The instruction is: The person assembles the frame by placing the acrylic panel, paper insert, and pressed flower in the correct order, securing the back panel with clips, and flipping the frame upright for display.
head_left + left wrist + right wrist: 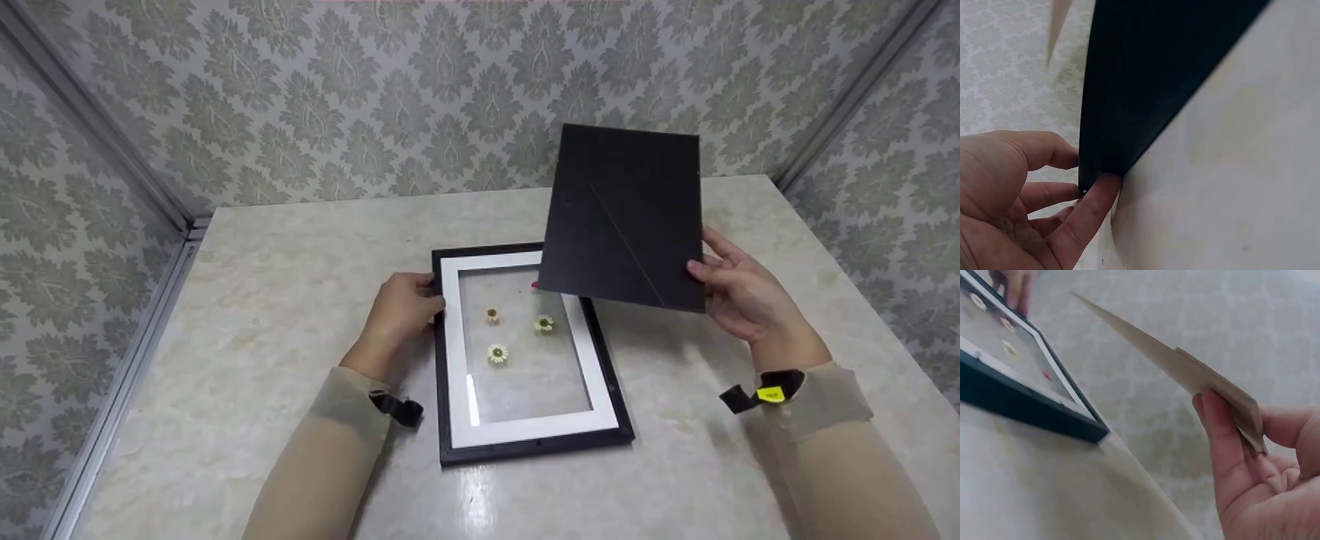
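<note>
A black picture frame (536, 448) with a white mat (455, 360) lies on the table. Inside the mat opening are pale daisy-like flowers (497, 354) and a small red piece (535, 285). My left hand (401, 306) grips the left side of the frame; the left wrist view shows fingers (1095, 197) against its dark side wall (1134, 84). Above the frame's upper right corner, my right hand (742, 289) pinches a black backing board (630, 217) by its lower right edge. The board is tilted and hides that corner. Its brown underside (1168, 365) shows in the right wrist view.
The marble-patterned table (300, 247) meets a patterned wall (390, 97) at the back. Side panels with metal rails (124, 131) stand left and right. Both wrists wear black straps; the right one has a yellow tag (770, 394).
</note>
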{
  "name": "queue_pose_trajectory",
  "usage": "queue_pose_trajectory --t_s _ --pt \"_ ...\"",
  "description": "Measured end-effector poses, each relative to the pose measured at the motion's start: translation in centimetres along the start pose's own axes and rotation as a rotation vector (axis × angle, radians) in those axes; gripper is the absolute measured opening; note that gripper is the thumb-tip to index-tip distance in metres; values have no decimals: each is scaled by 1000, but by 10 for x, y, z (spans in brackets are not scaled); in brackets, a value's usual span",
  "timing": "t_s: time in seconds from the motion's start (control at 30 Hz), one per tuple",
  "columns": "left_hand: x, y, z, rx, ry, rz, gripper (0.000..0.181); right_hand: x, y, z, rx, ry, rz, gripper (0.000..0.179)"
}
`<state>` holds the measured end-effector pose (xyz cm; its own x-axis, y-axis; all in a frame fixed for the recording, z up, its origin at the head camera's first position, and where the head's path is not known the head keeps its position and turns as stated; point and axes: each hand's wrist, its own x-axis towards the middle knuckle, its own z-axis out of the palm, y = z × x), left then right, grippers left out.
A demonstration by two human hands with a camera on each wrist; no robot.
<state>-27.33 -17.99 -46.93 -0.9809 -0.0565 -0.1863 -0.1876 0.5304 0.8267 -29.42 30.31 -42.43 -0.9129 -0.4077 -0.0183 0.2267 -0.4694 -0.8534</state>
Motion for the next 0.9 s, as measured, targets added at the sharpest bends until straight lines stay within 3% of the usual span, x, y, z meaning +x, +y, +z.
queue_pose_trajectory --t_s 0.13,0.2,0.3,0.57,0.9 --pt "-1 -2 -2 4 20 5 61 -4 5 23 -59 -91 36 75" --pt "-1 -3 -3 10 23 13 60 -8 8 32 -109 -107 56 82" --pt "1 -3 -2 22 11 30 59 -16 15 41 -100 -119 91 92" --pt "4 -1 -2 48 2 71 58 -22 33 51 -9 -291 147 99" --pt "2 -3 0 29 -13 57 57 -26 61 61 -35 -331 241 106"
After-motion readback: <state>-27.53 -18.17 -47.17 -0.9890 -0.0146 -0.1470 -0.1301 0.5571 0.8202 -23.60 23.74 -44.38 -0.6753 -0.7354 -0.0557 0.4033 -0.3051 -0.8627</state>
